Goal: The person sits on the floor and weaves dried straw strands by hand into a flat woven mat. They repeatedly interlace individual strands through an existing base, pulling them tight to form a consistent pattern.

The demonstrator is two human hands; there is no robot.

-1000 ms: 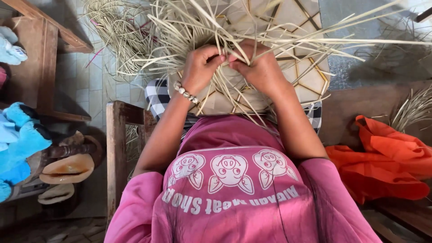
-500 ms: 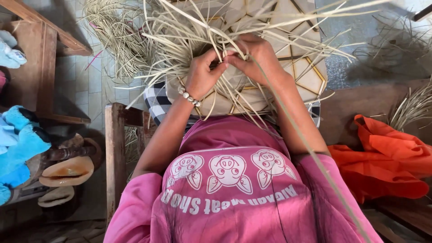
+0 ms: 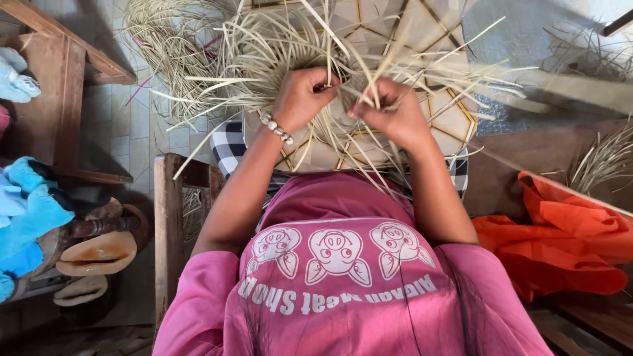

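Note:
A pale woven panel with open hexagon gaps rests on my lap, and many loose straw strips fan out from it. My left hand, with a bead bracelet on the wrist, is closed on strips at the panel's middle. My right hand sits just right of it, pinching a few upright strips between thumb and fingers. The two hands are close but apart. I wear a pink shirt.
A wooden chair frame stands at my left. An orange cloth lies on the bench at right. Loose straw lies piled on the tiled floor. Sandals and blue fabric lie at far left, under a wooden bench.
My hands have drawn slightly apart. The right hand has shifted to the right and now pinches upright strips, and a long strip that ran down over my right arm is gone.

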